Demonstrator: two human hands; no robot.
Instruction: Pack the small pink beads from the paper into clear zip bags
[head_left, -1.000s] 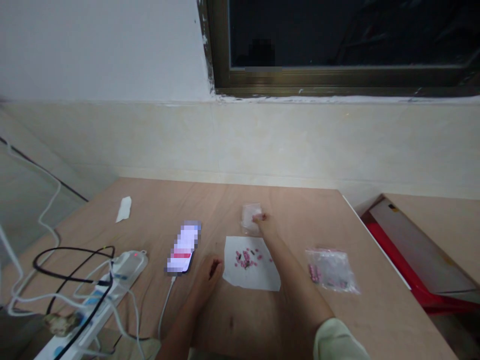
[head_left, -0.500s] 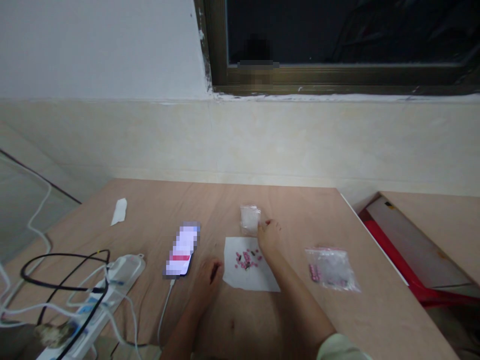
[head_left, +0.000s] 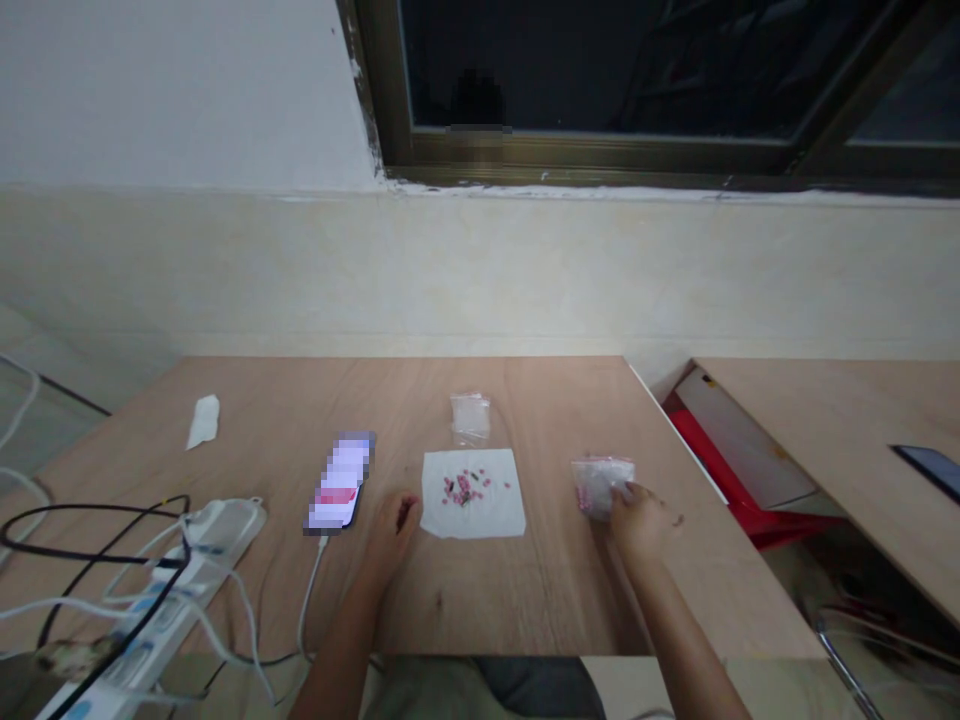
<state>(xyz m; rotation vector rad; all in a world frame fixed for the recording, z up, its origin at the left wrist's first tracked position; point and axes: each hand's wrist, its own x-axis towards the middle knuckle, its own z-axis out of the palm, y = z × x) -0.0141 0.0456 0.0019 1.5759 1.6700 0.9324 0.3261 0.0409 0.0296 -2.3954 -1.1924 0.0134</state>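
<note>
My right hand (head_left: 639, 522) is at the right side of the table, its fingers closed on the right edge of a clear zip bag (head_left: 598, 486) with small pink pieces in its left part. The hand covers part of the bag. Curled on the wood, my left hand (head_left: 395, 525) rests just left of a white sheet of paper (head_left: 499, 515), with no object showing in it. Small pink and dark pieces (head_left: 461, 488) lie scattered on the sheet; their kind is too small to tell. Behind the paper is a smaller clear bag (head_left: 471, 416) with whitish contents.
A lit phone (head_left: 341, 482) on a white cable lies left of my left hand. Further left are a power strip (head_left: 217, 535) with tangled cords and a white scrap (head_left: 202, 421). Beyond the table's right edge stands a second table (head_left: 832, 400) with a red item (head_left: 705, 455) below it.
My right hand has moved from beside the small bag, over the paper, to the zip bag on the right. The view has turned rightward; my left hand stays by the paper.
</note>
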